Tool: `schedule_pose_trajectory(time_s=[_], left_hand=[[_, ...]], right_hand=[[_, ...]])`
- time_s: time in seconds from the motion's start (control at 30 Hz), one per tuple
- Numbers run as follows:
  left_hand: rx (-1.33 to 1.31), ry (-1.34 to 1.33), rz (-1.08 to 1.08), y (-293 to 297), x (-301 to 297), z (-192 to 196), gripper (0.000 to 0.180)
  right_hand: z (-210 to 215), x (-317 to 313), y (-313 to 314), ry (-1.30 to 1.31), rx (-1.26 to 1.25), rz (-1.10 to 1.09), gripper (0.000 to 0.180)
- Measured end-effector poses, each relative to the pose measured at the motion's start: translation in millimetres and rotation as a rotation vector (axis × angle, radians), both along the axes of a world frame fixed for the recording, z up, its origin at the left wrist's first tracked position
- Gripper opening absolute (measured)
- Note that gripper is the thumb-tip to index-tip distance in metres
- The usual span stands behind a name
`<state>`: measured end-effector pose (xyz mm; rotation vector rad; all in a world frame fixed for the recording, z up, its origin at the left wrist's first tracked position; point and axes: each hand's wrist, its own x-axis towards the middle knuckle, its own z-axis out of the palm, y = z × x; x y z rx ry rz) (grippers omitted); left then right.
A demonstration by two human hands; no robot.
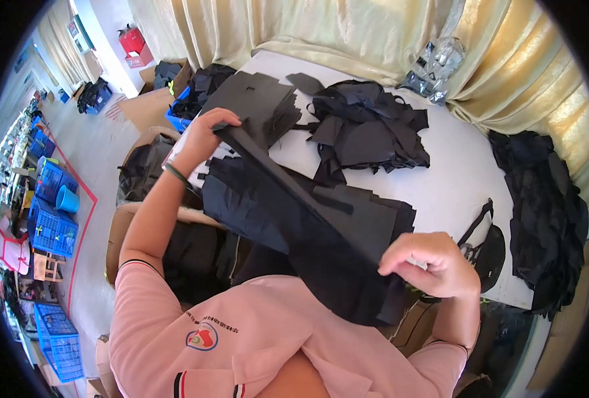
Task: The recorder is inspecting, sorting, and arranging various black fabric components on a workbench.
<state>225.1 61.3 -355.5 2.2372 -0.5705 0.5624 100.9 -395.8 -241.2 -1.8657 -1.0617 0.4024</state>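
Note:
A black fabric panel is stretched on a slant in front of my chest, its upper edge folded or thick. My left hand is closed on its upper left corner, raised over the table. Lower on the right, my right hand pinches the other end of that edge between thumb and fingers. Beneath the panel lies a stack of black fabric pieces at the table's near side. The panel's lower part hangs toward my body and hides some of the stack.
On the white table are a stack of dark flat panels, a heap of black pieces, a small black bag and clear plastic wrapping. Black fabric drapes over the right edge. Open cartons stand left.

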Motion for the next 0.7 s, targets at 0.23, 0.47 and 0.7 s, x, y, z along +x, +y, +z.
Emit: schedule_pose_trajectory(time_s=[0.23, 0.47, 0.7], left_hand=[[0.288, 0.780, -0.098, 58.1, -58.7, 38.2, 0.014], [0.547, 0.989, -0.128, 59.7, -39.1, 2.3, 0.023], [0.365, 1.156, 0.039, 51.7, 2.0, -72.0, 0.022]], right_hand=[[-41.5, 10.5, -31.7, 0.211, -0.083, 0.042, 0.020], [-128.3, 56.9, -31.3, -0.072, -0.377, -0.197, 0.025], [-177.7, 76.5, -4.9, -0.707, -0.665, -0.461, 0.019]])
